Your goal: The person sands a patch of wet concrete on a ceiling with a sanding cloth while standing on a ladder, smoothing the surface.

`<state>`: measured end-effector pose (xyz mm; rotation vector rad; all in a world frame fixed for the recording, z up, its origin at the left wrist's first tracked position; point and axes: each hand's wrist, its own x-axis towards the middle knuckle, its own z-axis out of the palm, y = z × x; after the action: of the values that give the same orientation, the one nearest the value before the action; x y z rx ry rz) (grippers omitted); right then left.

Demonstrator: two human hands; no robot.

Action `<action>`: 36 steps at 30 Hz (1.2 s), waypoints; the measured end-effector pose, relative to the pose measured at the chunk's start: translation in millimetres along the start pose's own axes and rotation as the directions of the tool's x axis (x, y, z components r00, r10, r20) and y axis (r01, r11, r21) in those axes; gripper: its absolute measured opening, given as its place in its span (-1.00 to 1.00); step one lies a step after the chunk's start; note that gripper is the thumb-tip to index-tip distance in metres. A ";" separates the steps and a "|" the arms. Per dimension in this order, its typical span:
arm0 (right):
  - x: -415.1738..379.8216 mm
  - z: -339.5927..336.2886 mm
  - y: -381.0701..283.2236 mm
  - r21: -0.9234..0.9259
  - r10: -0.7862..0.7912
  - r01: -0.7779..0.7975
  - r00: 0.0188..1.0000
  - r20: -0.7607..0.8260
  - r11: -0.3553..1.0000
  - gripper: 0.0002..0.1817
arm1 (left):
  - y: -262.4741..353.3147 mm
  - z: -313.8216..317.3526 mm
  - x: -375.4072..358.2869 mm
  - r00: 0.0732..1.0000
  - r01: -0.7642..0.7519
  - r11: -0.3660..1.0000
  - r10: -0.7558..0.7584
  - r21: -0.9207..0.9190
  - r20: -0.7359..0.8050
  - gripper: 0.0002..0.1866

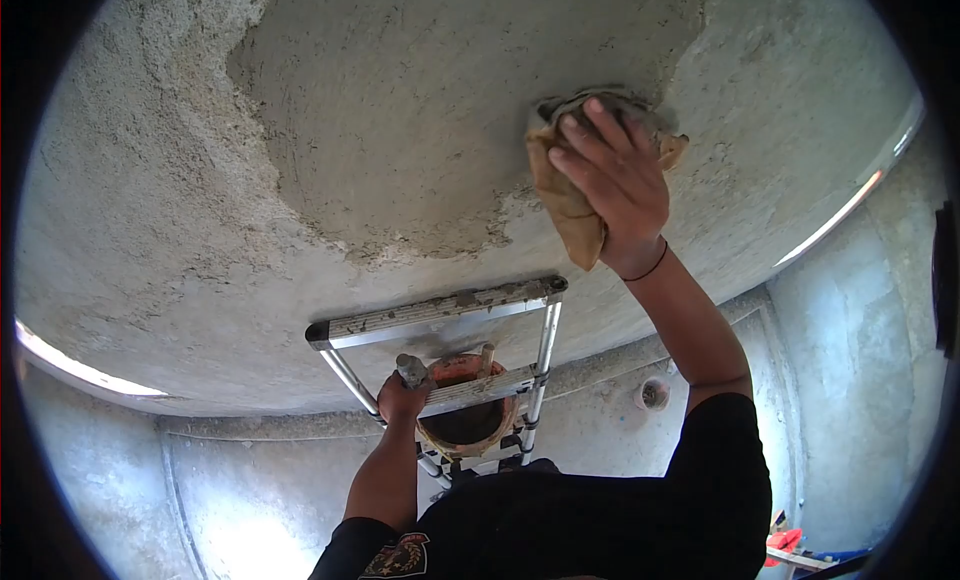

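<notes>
Against the rough plastered wall (380, 110), my right hand (615, 180) presses a crumpled brown and grey cloth or sack piece (565, 195), fingers spread over it. The plaster around it is a darker, smoother patch with a ragged lower edge. My left hand (402, 395) is closed at the left side of an aluminium ladder (450, 315), around a grey, mortar-covered handle or tool end (411, 368) that sticks up from the fist. Just beyond the ladder's rung sits an orange bucket (463, 366) with dark grey contents, and a wooden handle (487, 358) rises from it.
Far below, a small round container (653, 394) stands on the grey floor. Red and blue items (785, 545) lie at the lower right. Bright narrow openings show at the left and right edges of the plastered surface.
</notes>
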<state>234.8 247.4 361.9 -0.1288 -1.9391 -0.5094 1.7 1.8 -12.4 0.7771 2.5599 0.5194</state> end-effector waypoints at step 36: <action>-27.6 20.2 -24.5 0.270 -0.049 0.018 0.993 0.106 0.963 -0.79 | -3.5 4.9 2.4 1.000 0.013 1.000 -0.013 0.021 0.014 -0.36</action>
<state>221.4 237.4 323.3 0.0508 -2.1035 -0.2610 0.7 1.7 -18.7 0.7680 2.5601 0.4818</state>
